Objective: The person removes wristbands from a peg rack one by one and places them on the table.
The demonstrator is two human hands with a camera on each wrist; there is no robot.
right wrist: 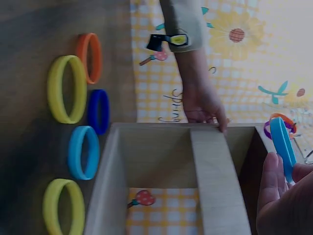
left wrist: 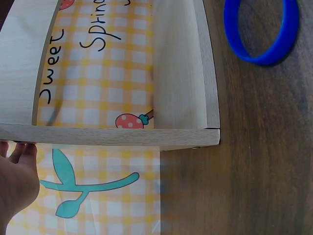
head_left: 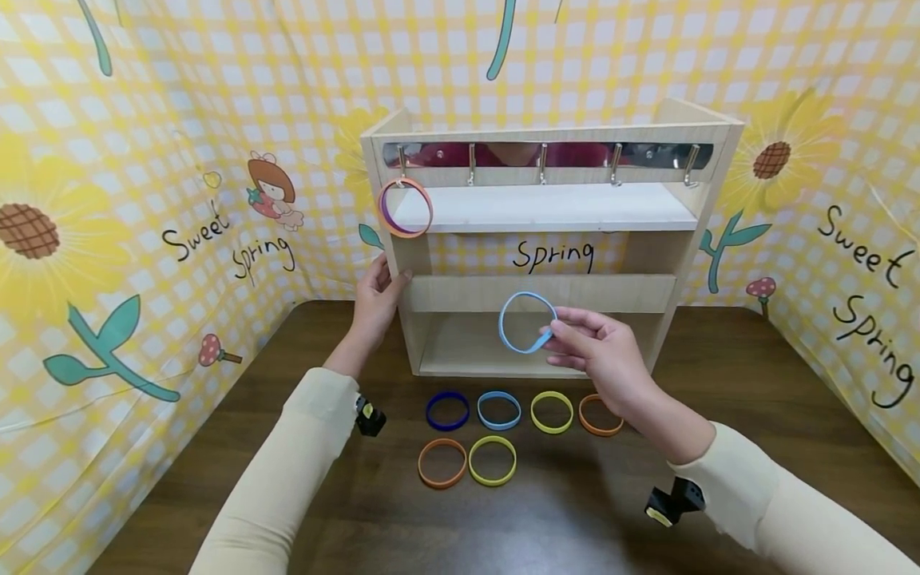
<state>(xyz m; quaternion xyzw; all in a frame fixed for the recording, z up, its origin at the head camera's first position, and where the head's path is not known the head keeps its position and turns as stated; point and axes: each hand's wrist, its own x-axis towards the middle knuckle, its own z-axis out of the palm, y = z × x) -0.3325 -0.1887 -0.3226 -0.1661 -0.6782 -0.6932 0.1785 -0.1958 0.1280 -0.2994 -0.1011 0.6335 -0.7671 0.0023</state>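
My right hand (head_left: 604,351) pinches a light blue wristband (head_left: 506,319) between thumb and fingers, holding it up before the lower part of a wooden shelf rack (head_left: 542,294). In the right wrist view the same band (right wrist: 282,142) stands edge-on at the fingertips. My left hand (head_left: 377,297) holds the rack's left side panel, thumb at its front edge; in the left wrist view that hand (left wrist: 22,181) is partly cut off. From the leftmost hook (head_left: 402,164) of the metal strip hang an orange wristband (head_left: 431,209) and a purple wristband (head_left: 386,209) together.
On the brown table (head_left: 345,511) before the rack lie a dark blue band (head_left: 429,414), a light blue band (head_left: 480,409), two yellow bands, one (head_left: 533,414) in the back row, and two orange bands, one (head_left: 421,467) in front. More hooks (head_left: 543,164) line the strip.
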